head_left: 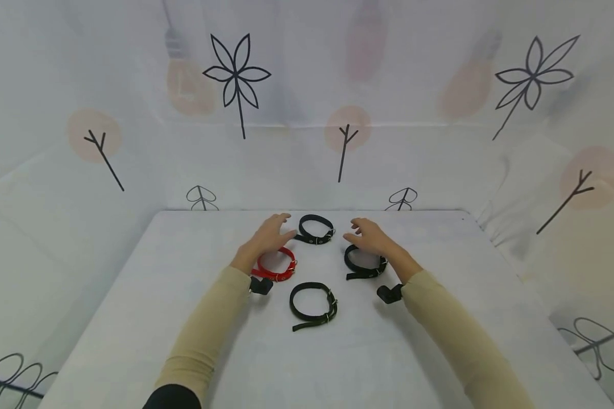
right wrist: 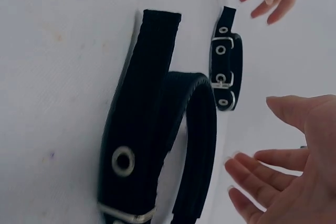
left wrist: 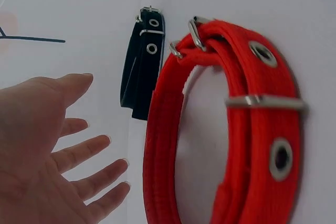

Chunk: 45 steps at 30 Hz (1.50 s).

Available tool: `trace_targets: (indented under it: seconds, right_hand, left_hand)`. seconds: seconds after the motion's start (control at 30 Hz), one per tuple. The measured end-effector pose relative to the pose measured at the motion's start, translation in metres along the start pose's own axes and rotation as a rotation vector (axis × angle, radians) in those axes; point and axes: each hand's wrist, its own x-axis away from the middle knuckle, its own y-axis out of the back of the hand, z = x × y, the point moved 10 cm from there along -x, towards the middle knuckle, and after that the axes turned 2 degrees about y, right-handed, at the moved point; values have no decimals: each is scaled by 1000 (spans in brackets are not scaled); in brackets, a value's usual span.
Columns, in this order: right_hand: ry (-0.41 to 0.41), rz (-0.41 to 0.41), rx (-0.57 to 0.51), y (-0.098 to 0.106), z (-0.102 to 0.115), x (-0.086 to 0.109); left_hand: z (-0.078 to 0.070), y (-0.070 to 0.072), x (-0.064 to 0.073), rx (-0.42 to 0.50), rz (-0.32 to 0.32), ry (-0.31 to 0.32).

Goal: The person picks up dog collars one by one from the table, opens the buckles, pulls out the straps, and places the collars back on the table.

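Note:
Four buckled collars lie in loops on the white table. My left hand (head_left: 270, 233) is open over the red collar (left wrist: 163, 150), its fingers spread and pointing toward the far black collar (head_left: 314, 240). Opposite it, my right hand (head_left: 370, 236) hangs with loosely bent fingers above the right-hand black collar (right wrist: 139, 103), holding nothing. The far black collar sits between both hands, its metal eyelets and buckle showing in both wrist views. Nearest to me lies a dark green collar (head_left: 332, 307), apart from either hand.
The white table (head_left: 307, 369) reaches back to a pale cloth backdrop (head_left: 297, 159) printed with flowers and bulbs. Similar cloth hangs along both sides. A small black wrist camera (head_left: 261, 286) is strapped at the left wrist, another black camera (head_left: 390, 293) at the right.

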Motion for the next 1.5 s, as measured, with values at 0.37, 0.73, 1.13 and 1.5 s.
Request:
trace_targets:
  seconds: [0.37,0.73,1.13,1.5]
  right_hand:
    - [-84,24,-60,-15,6,-16]
    - [-164,26,-70,-24,5,-27]
    - [-277,-36,-81,-29,1,-39]
    - [-295,-67,-99,-32,0,-43]
  left_hand:
    - [-8,-15,-18,38,39,42]
    - [-9,-17,-27,27,-9,97]
    - [-17,-19,-35,-3,-77,146]
    - [-16,-22,-37,19,-82,182]
